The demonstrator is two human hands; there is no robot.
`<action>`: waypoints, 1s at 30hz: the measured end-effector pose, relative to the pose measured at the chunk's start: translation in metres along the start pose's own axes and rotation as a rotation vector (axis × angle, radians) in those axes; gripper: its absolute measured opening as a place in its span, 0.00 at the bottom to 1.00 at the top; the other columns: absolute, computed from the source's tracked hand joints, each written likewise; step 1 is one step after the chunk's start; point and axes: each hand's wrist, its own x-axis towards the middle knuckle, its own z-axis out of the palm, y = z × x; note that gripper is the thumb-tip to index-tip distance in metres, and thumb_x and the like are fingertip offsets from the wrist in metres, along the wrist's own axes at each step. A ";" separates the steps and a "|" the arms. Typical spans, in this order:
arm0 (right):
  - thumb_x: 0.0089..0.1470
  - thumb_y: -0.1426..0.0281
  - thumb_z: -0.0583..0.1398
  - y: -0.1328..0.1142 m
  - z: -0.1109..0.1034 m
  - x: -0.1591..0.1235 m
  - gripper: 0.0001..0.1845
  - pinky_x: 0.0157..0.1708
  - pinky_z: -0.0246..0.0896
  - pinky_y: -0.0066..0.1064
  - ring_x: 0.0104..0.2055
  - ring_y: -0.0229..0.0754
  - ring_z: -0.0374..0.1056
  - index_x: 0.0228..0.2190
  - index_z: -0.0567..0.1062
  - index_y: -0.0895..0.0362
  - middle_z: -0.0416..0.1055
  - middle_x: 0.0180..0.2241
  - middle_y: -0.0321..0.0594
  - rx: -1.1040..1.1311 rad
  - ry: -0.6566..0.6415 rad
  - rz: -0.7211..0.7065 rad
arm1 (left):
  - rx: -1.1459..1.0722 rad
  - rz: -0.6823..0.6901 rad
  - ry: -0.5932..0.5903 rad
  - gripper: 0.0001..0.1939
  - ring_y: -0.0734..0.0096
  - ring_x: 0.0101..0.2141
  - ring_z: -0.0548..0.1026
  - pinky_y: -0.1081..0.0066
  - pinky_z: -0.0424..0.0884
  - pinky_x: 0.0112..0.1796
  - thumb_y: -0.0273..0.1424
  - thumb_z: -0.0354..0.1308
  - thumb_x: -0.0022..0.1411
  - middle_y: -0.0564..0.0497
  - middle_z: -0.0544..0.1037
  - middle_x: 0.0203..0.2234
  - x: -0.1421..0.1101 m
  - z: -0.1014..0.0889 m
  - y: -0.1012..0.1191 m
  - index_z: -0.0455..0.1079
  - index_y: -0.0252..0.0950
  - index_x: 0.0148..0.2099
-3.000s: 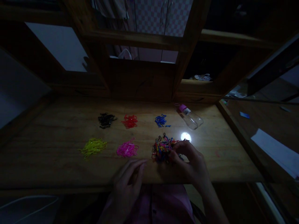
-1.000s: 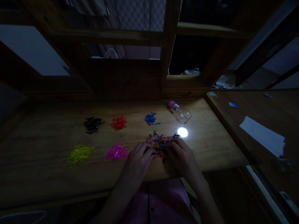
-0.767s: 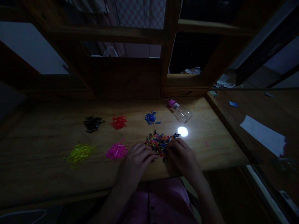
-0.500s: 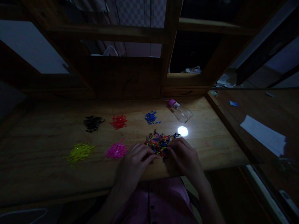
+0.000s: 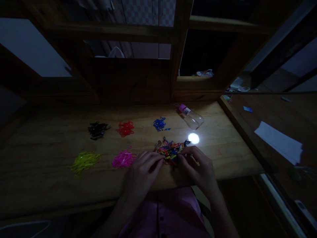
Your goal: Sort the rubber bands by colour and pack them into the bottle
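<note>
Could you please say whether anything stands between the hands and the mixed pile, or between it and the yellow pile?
The left hand and right hand touch the mixed pile, nothing visible between. The pink pile and left hand lie between it and the yellow pile.

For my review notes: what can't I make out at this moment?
- Head view: whether the left hand or right hand grips a band; their fingers and dim light hide it.
- Head view: the near sides of the mixed pile, partly behind both hands.
- Head view: the wording on the bottle label, too small.
- Head view: the top of the hanging cloth, cut off by the upper edge.
</note>
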 end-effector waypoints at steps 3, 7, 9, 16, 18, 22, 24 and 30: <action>0.59 0.73 0.59 -0.002 0.001 0.002 0.03 0.37 0.65 0.32 0.38 0.42 0.69 0.36 0.72 0.54 0.72 0.36 0.40 -0.031 0.017 -0.005 | 0.009 0.026 0.014 0.08 0.67 0.43 0.74 0.64 0.70 0.45 0.27 0.57 0.65 0.52 0.78 0.40 0.001 0.000 0.001 0.74 0.42 0.44; 0.58 0.75 0.59 -0.007 0.003 0.007 0.05 0.40 0.64 0.33 0.40 0.43 0.69 0.35 0.73 0.55 0.72 0.36 0.41 -0.118 -0.020 -0.077 | 0.020 0.050 0.032 0.08 0.66 0.43 0.74 0.63 0.70 0.46 0.27 0.57 0.65 0.51 0.78 0.40 0.001 -0.002 0.001 0.75 0.42 0.44; 0.56 0.78 0.58 -0.009 0.006 0.010 0.07 0.42 0.65 0.34 0.42 0.44 0.69 0.36 0.74 0.54 0.73 0.38 0.42 -0.155 -0.051 -0.115 | 0.027 0.036 0.023 0.07 0.65 0.43 0.73 0.63 0.70 0.46 0.27 0.57 0.65 0.51 0.77 0.40 0.001 -0.004 0.001 0.74 0.42 0.43; 0.55 0.79 0.58 -0.003 0.021 0.013 0.08 0.37 0.64 0.34 0.37 0.45 0.69 0.32 0.74 0.55 0.74 0.33 0.42 -0.352 -0.084 -0.186 | 0.001 0.006 0.051 0.06 0.66 0.44 0.74 0.64 0.70 0.46 0.27 0.57 0.65 0.50 0.76 0.40 -0.002 -0.010 0.002 0.74 0.41 0.42; 0.54 0.80 0.58 0.001 0.025 0.013 0.08 0.35 0.63 0.33 0.35 0.44 0.70 0.32 0.74 0.55 0.75 0.32 0.42 -0.386 -0.071 -0.188 | 0.000 -0.003 0.060 0.06 0.66 0.44 0.74 0.64 0.71 0.46 0.27 0.57 0.65 0.50 0.76 0.40 -0.003 -0.010 0.001 0.74 0.41 0.42; 0.52 0.80 0.58 0.004 0.026 0.013 0.10 0.34 0.64 0.32 0.35 0.43 0.71 0.35 0.74 0.55 0.76 0.33 0.41 -0.330 -0.021 -0.150 | -0.006 -0.012 0.067 0.07 0.66 0.44 0.74 0.65 0.71 0.46 0.27 0.57 0.65 0.50 0.76 0.41 -0.005 -0.010 0.000 0.74 0.41 0.42; 0.53 0.79 0.59 0.001 0.023 0.013 0.10 0.34 0.65 0.31 0.35 0.42 0.72 0.36 0.74 0.54 0.76 0.34 0.40 -0.250 0.008 -0.100 | -0.026 -0.023 0.064 0.07 0.66 0.44 0.74 0.66 0.72 0.47 0.26 0.57 0.65 0.50 0.76 0.41 -0.005 -0.009 0.000 0.74 0.42 0.43; 0.56 0.74 0.61 -0.014 0.015 0.005 0.07 0.32 0.66 0.27 0.32 0.37 0.70 0.38 0.72 0.53 0.74 0.36 0.36 0.071 0.037 0.035 | -0.148 -0.056 0.070 0.06 0.66 0.52 0.72 0.64 0.70 0.53 0.27 0.58 0.64 0.51 0.72 0.52 0.001 -0.009 0.011 0.75 0.42 0.40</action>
